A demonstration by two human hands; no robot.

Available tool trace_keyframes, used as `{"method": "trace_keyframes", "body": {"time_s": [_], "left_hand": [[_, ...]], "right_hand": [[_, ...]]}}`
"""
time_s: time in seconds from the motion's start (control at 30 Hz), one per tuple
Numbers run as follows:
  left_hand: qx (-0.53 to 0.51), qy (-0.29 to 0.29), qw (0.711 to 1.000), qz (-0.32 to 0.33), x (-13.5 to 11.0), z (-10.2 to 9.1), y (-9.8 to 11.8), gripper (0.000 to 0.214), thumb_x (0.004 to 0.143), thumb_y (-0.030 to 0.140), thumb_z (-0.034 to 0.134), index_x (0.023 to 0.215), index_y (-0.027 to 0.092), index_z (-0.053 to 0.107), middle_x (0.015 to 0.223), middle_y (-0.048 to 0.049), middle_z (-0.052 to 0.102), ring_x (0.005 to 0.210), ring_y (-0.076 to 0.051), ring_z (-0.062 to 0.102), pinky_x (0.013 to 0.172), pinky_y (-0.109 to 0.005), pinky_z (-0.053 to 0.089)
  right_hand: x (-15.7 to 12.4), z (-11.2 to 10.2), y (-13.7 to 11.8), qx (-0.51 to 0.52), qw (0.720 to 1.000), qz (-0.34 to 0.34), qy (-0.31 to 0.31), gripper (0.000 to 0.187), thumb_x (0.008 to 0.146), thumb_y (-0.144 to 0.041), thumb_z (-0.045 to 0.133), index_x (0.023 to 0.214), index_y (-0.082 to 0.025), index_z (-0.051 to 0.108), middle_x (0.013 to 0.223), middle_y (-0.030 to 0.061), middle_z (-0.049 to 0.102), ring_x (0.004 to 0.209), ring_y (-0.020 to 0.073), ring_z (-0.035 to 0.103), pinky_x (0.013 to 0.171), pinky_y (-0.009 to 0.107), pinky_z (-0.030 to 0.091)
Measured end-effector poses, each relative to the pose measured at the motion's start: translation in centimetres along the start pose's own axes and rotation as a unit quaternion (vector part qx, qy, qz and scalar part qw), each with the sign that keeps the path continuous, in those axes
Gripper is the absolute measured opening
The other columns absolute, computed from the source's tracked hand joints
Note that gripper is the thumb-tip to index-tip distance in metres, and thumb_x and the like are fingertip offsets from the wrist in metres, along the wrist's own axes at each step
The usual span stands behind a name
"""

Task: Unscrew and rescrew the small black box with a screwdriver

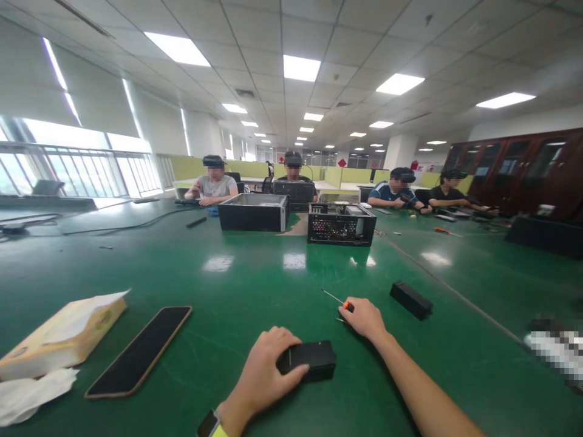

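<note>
My left hand (272, 371) is wrapped around one end of a small black rectangular box (319, 359) on the green table, thumb on the near side and fingers over the far side. A screwdriver (334, 297) with an orange and black handle is in my right hand (364, 317). Its thin metal shaft points away and to the left, low over the tabletop. A small thin metal piece (340, 320) shows beside my right fingers; what it is I cannot make out. To the right of that hand lies a second black box (410, 300) of similar shape.
A phone (141, 353) and a tissue pack (68, 331) lie at left. Two computer cases, one closed-sided (254, 212) and one open-framed (341, 224), stand farther back. Several people sit across the table. Another screwdriver (444, 231) lies at far right. Cables (113, 229) run along the left.
</note>
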State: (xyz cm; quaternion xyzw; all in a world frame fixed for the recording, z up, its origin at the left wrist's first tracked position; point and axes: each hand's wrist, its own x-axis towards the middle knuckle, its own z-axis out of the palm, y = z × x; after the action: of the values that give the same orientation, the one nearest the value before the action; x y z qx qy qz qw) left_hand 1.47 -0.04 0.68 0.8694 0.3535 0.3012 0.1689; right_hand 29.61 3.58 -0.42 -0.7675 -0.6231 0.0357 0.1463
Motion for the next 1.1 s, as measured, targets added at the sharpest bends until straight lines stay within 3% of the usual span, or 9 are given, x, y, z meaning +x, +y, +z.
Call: {"method": "trace_keyframes", "body": {"time_s": [0.73,0.97,1.1], "left_hand": [[-0.074,0.019,0.997,-0.001,0.4,0.3,-0.1,0.02,0.079,0.03,0.075,0.095,0.021,0.068,0.094,-0.0067,0.068,0.089,-0.025,0.062,0.081,-0.037,0.05],[-0.07,0.036,0.997,0.026,0.5,0.3,-0.4,0.026,0.076,0.033,0.077,0.098,0.021,0.068,0.096,-0.0081,0.068,0.09,-0.026,0.062,0.081,-0.037,0.051],[-0.071,0.034,0.997,0.026,0.5,0.3,-0.6,0.026,0.077,0.034,0.078,0.098,0.021,0.069,0.095,-0.0079,0.068,0.089,-0.026,0.062,0.08,-0.036,0.052]], "right_hand": [[0.4,0.6,0.6,0.071,0.997,0.003,0.024,0.02,0.084,-0.039,0.058,0.074,-0.025,0.068,0.077,0.0014,0.072,0.075,0.02,0.065,0.056,0.024,0.032],[0.6,0.7,1.0,0.131,0.99,-0.006,0.054,0.014,0.078,-0.024,0.056,0.082,-0.024,0.069,0.078,-0.0008,0.072,0.074,0.0171,0.065,0.063,0.022,0.039],[0.7,0.9,1.2,0.161,0.985,-0.023,0.057,0.015,0.078,-0.024,0.056,0.082,-0.024,0.07,0.08,0.0005,0.073,0.076,0.0193,0.066,0.067,0.024,0.043]]}}
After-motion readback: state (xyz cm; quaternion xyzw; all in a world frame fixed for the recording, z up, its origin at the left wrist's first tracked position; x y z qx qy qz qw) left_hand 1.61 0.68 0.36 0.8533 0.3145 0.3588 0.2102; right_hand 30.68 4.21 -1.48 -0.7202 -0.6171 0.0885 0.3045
